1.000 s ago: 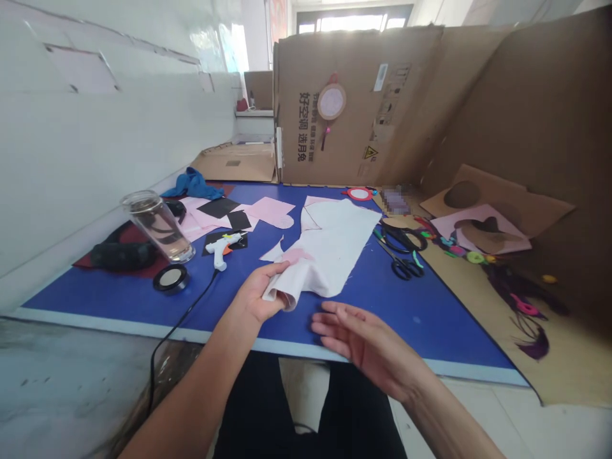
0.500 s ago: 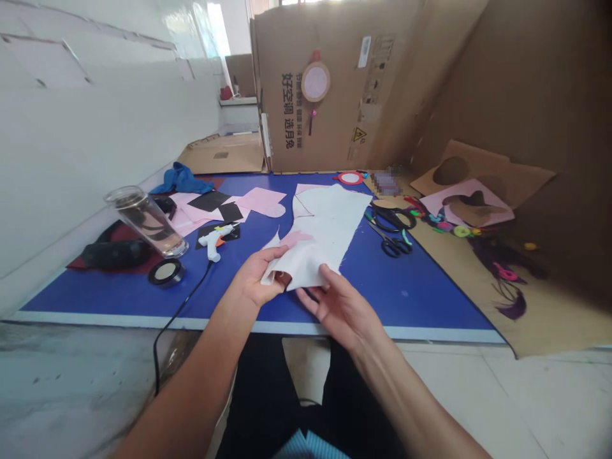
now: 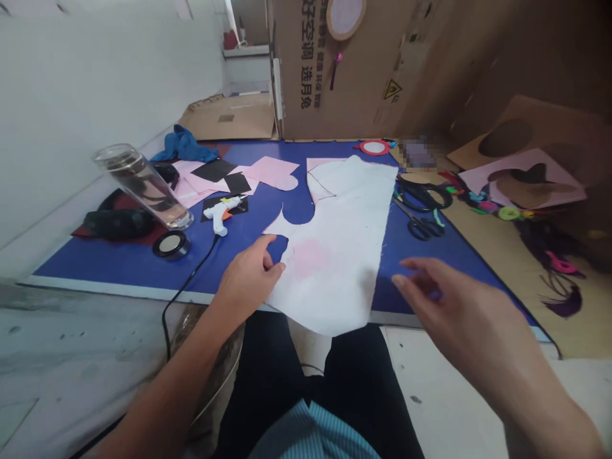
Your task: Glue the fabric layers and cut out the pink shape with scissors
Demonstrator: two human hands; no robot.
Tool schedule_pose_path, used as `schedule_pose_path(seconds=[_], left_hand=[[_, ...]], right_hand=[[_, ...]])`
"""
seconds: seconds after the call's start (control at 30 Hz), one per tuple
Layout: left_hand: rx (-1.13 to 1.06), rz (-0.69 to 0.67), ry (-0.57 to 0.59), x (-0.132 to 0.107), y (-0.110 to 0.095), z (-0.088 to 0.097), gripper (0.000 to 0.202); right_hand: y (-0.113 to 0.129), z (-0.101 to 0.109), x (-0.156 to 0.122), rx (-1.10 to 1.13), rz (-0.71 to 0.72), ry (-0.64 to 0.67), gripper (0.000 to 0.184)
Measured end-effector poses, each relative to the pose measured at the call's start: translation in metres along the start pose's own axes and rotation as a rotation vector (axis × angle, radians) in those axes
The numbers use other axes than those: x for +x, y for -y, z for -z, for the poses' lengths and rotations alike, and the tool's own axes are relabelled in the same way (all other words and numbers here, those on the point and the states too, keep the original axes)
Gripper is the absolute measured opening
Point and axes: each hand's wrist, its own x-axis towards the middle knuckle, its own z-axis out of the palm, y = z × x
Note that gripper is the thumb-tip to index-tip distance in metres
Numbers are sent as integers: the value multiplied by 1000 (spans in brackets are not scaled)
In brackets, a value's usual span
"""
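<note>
A white cloth piece (image 3: 342, 268) with a pink patch and cut-out curves lies on the blue table, its near end hanging over the front edge. My left hand (image 3: 251, 271) is at the cloth's left edge, thumb touching it and a gap between thumb and forefinger. To the right of the cloth my right hand (image 3: 442, 303) hovers, slightly blurred, with thumb and fingers apart and nothing between them. Black-handled scissors (image 3: 421, 226) lie beyond the right hand, beside a larger black-handled pair (image 3: 430, 194).
At left are a white glue gun (image 3: 222, 213) with a trailing cord, a glass of liquid (image 3: 148, 191) and a round black-rimmed tin (image 3: 171, 243). Pink paper (image 3: 272, 172) lies behind. Cardboard walls (image 3: 368, 95) rise at the back; tassels (image 3: 567, 299) lie at right.
The cloth's near end, folded up in both hands before, now lies flat. My right hand has let go and moved right. My left hand has released the fold. The view has tilted downward.
</note>
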Motion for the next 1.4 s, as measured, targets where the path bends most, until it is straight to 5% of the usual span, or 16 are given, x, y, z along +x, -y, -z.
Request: schedule_pose_path(seconds=[0.07, 0.23, 0.43, 0.67, 0.8, 0.9, 1.13, 1.3, 1.4], left_hand=[[206, -156, -57, -8, 2, 0, 48], [674, -376, 45, -32, 15, -10, 50], [791, -320, -13, -46, 37, -22, 43], [724, -199, -72, -24, 17, -32, 11], [561, -145, 41, -17, 3, -33, 19], [316, 24, 76, -13, -5, -28, 22], [-642, 470, 201, 6, -11, -25, 31], [-789, 573, 198, 13, -11, -32, 43], [-763, 577, 296, 15, -14, -34, 48]], right_hand=[[9, -8, 21, 23, 163, -26, 38], [11, -60, 82, -124, 451, 160, 62], [-21, -86, 115, -261, 520, 169, 63], [-33, -86, 124, -200, 603, 136, 67], [-32, -87, 123, -201, 592, 109, 67], [-30, -87, 122, -225, 577, 124, 65], [-25, -85, 122, -216, 533, 155, 65], [-24, -84, 122, -212, 543, 160, 66], [-24, -84, 121, -188, 536, 155, 65]])
